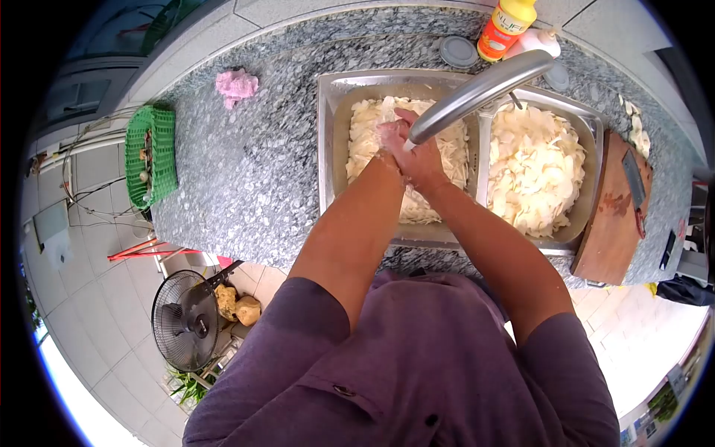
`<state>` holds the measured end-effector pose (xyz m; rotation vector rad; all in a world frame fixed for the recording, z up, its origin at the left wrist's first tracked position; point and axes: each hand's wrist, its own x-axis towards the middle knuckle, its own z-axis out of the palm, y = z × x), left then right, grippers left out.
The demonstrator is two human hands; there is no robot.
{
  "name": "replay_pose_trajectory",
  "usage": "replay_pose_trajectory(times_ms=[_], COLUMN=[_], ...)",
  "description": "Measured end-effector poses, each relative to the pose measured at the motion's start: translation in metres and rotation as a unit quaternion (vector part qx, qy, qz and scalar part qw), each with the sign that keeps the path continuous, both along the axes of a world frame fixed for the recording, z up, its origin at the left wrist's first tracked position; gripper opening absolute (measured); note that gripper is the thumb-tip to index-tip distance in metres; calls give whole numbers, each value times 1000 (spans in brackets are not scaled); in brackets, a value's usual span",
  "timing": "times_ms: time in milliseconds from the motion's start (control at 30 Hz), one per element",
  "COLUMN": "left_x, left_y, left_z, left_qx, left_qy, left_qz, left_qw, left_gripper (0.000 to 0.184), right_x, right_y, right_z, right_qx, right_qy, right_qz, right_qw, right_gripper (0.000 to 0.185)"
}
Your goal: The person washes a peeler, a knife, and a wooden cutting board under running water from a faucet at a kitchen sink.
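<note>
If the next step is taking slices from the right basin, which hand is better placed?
Probably the right hand: it is nearer the right basin, and its forearm is on that side. The left hand is farther.

Green basket (164, 160) stood at a granite counter's (253, 175) left end
Right of the basket lay a pink cloth (237, 86) and, farther off, stood a yellow-and-orange bottle (506, 31); below the basket was a black fan (185, 322).

the curved silver metal tap (477, 91) partly hides the bare right hand (427, 165); the bare left hand (391, 137) is blurred. the top edge crops a yellow-and-orange plastic bottle (506, 30).
</note>
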<state>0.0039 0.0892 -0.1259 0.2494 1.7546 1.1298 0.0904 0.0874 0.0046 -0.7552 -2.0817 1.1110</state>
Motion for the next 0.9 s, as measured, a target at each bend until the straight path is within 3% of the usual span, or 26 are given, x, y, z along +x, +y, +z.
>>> replay_pose_trajectory(times_ms=[67,133,267,300,367,433,500,533,633,700,800,833,867,900], left_x=[-8,-11,-10,-7,-6,-5,2,5,-2,-11,-19,2,5,3], left_y=[-6,-1,9,10,6,4,-1,-1,-13,-19,-16,-11,-11,-12], left_z=[-9,-17,-45,-40,-26,-14,-6,-8,-11,-15,-29,22,32,29], left_qx=[19,35,58,54,41,22,3,-4,1,1,-29,-95,-96,-81], left_qy=[-87,-159,-223,-206,-134,-69,14,43,63,81,215,407,411,378], left_qz=[10,22,58,46,2,-41,-66,-83,-145,-204,-342,-332,-331,-338], left_qw=[996,986,971,976,990,997,998,996,987,976,914,846,844,858], left_gripper=[9,10,10,10,9,9,10,11,14,16,20,20,20,20], right_x=[8,17,25,25,22,15,4,-6,-1,11,15,14,14,14], right_y=[-36,-46,-73,-75,-44,-2,40,40,-8,-41,-62,-60,-59,-54], right_z=[36,72,140,144,108,36,-17,-19,4,40,110,123,129,109], right_qx=[-234,-28,-35,-28,68,78,93,-139,-19,-69,-48,-31,-14,-26], right_qy=[88,90,199,236,182,113,-86,-65,-59,54,95,130,165,116], right_qz=[101,165,272,308,258,151,189,145,-25,122,190,234,279,257], right_qw=[963,982,941,921,946,979,974,978,998,989,976,963,946,959], right_gripper=[26,22,21,21,21,20,18,19,20,25,26,26,26,26])
